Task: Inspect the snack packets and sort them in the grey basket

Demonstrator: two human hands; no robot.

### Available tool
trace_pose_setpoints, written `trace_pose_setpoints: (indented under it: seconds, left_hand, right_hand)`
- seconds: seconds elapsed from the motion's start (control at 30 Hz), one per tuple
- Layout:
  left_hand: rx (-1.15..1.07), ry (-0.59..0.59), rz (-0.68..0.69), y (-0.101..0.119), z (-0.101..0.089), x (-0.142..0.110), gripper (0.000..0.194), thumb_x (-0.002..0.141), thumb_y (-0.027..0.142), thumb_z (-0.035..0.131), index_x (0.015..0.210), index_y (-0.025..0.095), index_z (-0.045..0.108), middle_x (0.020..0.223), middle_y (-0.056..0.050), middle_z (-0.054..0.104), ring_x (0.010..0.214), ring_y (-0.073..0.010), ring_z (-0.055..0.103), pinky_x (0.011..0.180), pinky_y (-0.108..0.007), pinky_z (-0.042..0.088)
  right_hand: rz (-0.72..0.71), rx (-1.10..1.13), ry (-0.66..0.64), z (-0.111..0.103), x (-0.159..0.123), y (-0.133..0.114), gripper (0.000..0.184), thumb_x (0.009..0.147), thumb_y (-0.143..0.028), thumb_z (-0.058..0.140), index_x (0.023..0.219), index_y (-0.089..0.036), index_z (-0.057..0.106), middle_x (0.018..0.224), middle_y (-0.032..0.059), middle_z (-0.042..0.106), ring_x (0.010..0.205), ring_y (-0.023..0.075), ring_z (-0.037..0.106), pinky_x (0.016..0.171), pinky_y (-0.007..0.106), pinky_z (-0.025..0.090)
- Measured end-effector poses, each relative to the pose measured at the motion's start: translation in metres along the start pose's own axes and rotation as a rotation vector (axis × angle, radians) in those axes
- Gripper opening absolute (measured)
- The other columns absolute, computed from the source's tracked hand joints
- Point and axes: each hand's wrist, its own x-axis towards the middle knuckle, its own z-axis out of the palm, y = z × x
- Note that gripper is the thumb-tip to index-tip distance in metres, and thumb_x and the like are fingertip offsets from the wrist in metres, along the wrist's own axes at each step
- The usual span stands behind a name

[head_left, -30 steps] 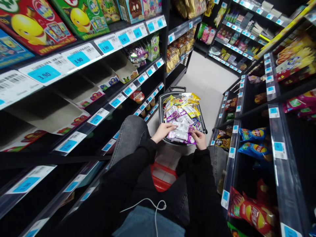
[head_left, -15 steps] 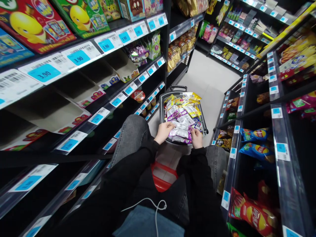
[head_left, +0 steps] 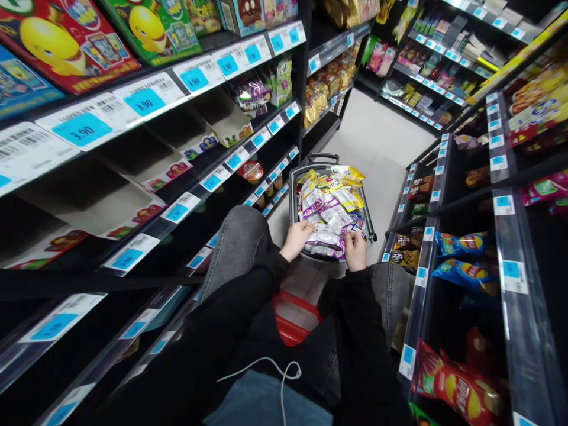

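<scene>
A dark shopping basket (head_left: pixel 293 204) with a handle at its far end stands on the floor before my knees, heaped with yellow, purple and silver snack packets. At its near end lies a purple and silver snack packet (head_left: pixel 326 238). My left hand (head_left: pixel 300 238) pinches the left end of this packet between thumb and fingers. On the right end, my right hand (head_left: pixel 355 249) has its fingers closed as well. Yellow packets (head_left: pixel 349 198) lie towards the far side of the heap, beyond both hands.
On the left, a shelf (head_left: pixel 177 210) holds open cardboard display trays (head_left: pixel 133 177) below boxed sweets (head_left: pixel 146 26). Bags of crisps (head_left: pixel 461 242) sit on the right-hand shelves. Between my legs is something red (head_left: pixel 295 316), like a stool. Pale floor (head_left: pixel 368 127) runs ahead.
The view has shifted slightly, so the basket and shelves sit a little further right. Both hands stay at the packet's ends with hardly any movement.
</scene>
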Motion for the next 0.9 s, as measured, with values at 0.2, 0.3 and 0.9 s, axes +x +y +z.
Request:
trace_pose_setpoints:
  seconds: [0.2, 0.3, 0.9]
  left_hand:
    - [0.074, -0.008, 0.022, 0.000, -0.003, 0.001, 0.030, 0.070, 0.039, 0.055, 0.053, 0.015, 0.052, 0.048, 0.003, 0.041, 0.053, -0.0104, 0.038, 0.051, -0.022, 0.026]
    - [0.107, -0.019, 0.082, 0.007, -0.006, -0.004, 0.030, 0.072, 0.039, 0.054, 0.056, 0.015, 0.053, 0.050, 0.003, 0.043, 0.053, -0.0103, 0.040, 0.052, -0.022, 0.027]
    - [-0.197, -0.042, -0.003, 0.011, -0.003, -0.007, 0.033, 0.065, 0.043, 0.062, 0.052, 0.014, 0.051, 0.048, 0.004, 0.042, 0.048, -0.0083, 0.036, 0.048, -0.021, 0.026]
  right_hand:
    - [-0.092, 0.181, -0.249, -0.008, 0.003, 0.000, 0.020, 0.066, -0.035, 0.065, 0.076, -0.018, 0.061, 0.077, 0.0021, 0.064, 0.074, 0.0167, 0.056, 0.072, 0.029, 0.041]
    - [-0.012, 0.184, -0.239, -0.008, 0.005, 0.006, 0.019, 0.068, -0.037, 0.060, 0.064, -0.018, 0.058, 0.063, -0.0007, 0.059, 0.063, 0.0147, 0.052, 0.064, 0.028, 0.039]
    - [0.034, 0.214, 0.001, 0.001, -0.001, -0.010, 0.024, 0.067, -0.031, 0.057, 0.054, -0.021, 0.040, 0.051, -0.0071, 0.040, 0.054, 0.0098, 0.038, 0.058, 0.025, 0.032]
